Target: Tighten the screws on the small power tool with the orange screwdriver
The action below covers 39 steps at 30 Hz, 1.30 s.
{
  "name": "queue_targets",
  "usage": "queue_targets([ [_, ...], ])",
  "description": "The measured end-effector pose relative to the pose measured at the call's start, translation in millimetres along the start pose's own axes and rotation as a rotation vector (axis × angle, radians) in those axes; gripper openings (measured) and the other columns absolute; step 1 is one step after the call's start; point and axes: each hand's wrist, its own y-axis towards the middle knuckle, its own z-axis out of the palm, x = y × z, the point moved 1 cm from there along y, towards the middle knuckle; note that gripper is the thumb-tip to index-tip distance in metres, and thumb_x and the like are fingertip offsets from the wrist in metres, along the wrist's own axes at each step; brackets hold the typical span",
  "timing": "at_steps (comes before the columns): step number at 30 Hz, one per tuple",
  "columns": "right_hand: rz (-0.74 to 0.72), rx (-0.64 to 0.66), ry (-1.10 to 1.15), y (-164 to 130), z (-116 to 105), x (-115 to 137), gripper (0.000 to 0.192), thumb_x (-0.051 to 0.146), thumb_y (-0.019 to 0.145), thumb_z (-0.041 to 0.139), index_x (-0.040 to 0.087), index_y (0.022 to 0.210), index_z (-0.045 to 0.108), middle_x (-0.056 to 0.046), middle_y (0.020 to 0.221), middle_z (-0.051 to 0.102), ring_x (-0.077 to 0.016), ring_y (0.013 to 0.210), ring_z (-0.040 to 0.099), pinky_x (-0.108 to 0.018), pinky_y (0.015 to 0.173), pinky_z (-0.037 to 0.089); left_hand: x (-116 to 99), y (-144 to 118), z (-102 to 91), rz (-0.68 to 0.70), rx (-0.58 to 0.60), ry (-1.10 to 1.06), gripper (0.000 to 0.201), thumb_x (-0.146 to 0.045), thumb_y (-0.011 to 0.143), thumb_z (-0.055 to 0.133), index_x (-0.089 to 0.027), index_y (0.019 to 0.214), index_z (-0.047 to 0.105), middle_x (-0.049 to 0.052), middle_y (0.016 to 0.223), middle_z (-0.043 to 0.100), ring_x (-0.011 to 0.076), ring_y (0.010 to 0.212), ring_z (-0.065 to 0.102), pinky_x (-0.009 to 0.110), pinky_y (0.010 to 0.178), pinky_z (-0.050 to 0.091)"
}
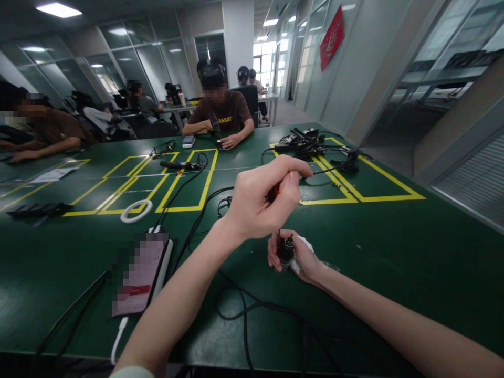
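My left hand (262, 202) is raised above the green table (394, 252), closed around a screwdriver with a red handle (274, 192); its thin shaft points down at a small black cylindrical part (285, 251). My right hand (297, 258) rests on the table and grips that black part upright, together with a bit of white tissue (305, 243). The two hands are close, left directly above right.
A phone (139, 273) on a white cable lies left of my arm, and black cables (236, 299) loop around it. A white tape ring (136, 211), yellow taped rectangles (189, 178) and a heap of black devices (311, 144) lie farther away. Other people sit at the far edge.
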Motion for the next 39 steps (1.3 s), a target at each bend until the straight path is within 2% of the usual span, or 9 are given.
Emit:
queue_targets([
  [5,-0.033,0.011,-0.012,-0.5,-0.7,-0.6,0.043,0.051,0.090,0.061,0.019,0.061,0.059,0.001,0.047,0.057,-0.0128,0.039,0.050,-0.030,0.054,0.050,-0.9,-0.7,2.0,-0.009,-0.020,0.019,0.015,-0.023,0.103,0.053,-0.017,0.106,0.066,-0.004,0.070,0.062,0.0058,0.050,0.049,0.021,0.053,0.042],
  [10,-0.048,0.041,0.002,0.2,-1.4,0.2,0.041,0.050,0.087,0.066,0.018,0.062,0.060,0.001,0.048,0.059,-0.0126,0.039,0.052,-0.029,0.055,0.051,0.4,-1.1,4.6,-0.019,-0.015,0.024,0.014,-0.022,0.102,0.055,-0.015,0.093,0.064,-0.005,0.070,0.060,0.0051,0.054,0.050,0.019,0.056,0.043],
  [16,-0.010,0.081,0.024,-1.0,-2.2,0.3,0.041,0.048,0.090,0.063,0.017,0.064,0.062,-0.001,0.048,0.061,-0.0142,0.041,0.057,-0.031,0.061,0.054,1.5,0.2,4.5,-0.019,-0.034,0.018,0.018,-0.023,0.101,0.057,-0.016,0.085,0.061,-0.006,0.067,0.054,0.0043,0.052,0.045,0.019,0.052,0.038],
  [20,0.021,0.104,0.031,-1.1,-2.9,0.0,0.040,0.049,0.090,0.063,0.018,0.065,0.062,-0.001,0.048,0.062,-0.0159,0.041,0.058,-0.032,0.059,0.054,1.1,1.1,4.4,-0.018,-0.034,-0.019,0.018,-0.020,0.101,0.058,-0.016,0.083,0.059,-0.007,0.064,0.050,0.0035,0.051,0.043,0.018,0.051,0.036],
  [24,0.005,0.094,0.023,-0.5,-3.8,-1.3,0.039,0.049,0.090,0.061,0.018,0.066,0.061,0.001,0.044,0.058,-0.0138,0.037,0.052,-0.030,0.055,0.052,2.4,-1.5,5.2,-0.089,0.032,-0.063,0.016,-0.027,0.104,0.053,-0.017,0.093,0.059,-0.006,0.068,0.055,0.0060,0.057,0.052,0.020,0.057,0.042],
  [29,-0.007,0.089,0.001,0.2,-5.9,-4.6,0.038,0.047,0.092,0.058,0.019,0.067,0.060,0.002,0.044,0.055,-0.0139,0.037,0.050,-0.030,0.053,0.051,4.2,-6.3,5.3,-0.100,0.085,-0.125,0.029,-0.035,0.110,0.038,-0.017,0.107,0.059,-0.004,0.071,0.059,0.0082,0.057,0.053,0.023,0.060,0.046],
  [34,-0.019,0.093,0.008,0.7,-8.5,-7.2,0.035,0.045,0.092,0.057,0.020,0.068,0.058,0.003,0.044,0.055,-0.0140,0.038,0.050,-0.029,0.051,0.047,4.6,-6.7,7.5,-0.128,0.054,-0.160,0.027,-0.034,0.109,0.042,-0.019,0.127,0.055,-0.001,0.083,0.065,0.0078,0.054,0.054,0.024,0.056,0.046],
  [39,-0.024,0.093,0.007,1.1,-9.1,-9.0,0.036,0.046,0.093,0.057,0.020,0.068,0.057,0.003,0.045,0.055,-0.0139,0.037,0.050,-0.028,0.050,0.047,2.8,-3.9,8.2,-0.096,0.064,-0.130,0.014,-0.029,0.106,0.050,-0.018,0.103,0.059,-0.004,0.074,0.060,0.0061,0.056,0.055,0.021,0.057,0.045],
])
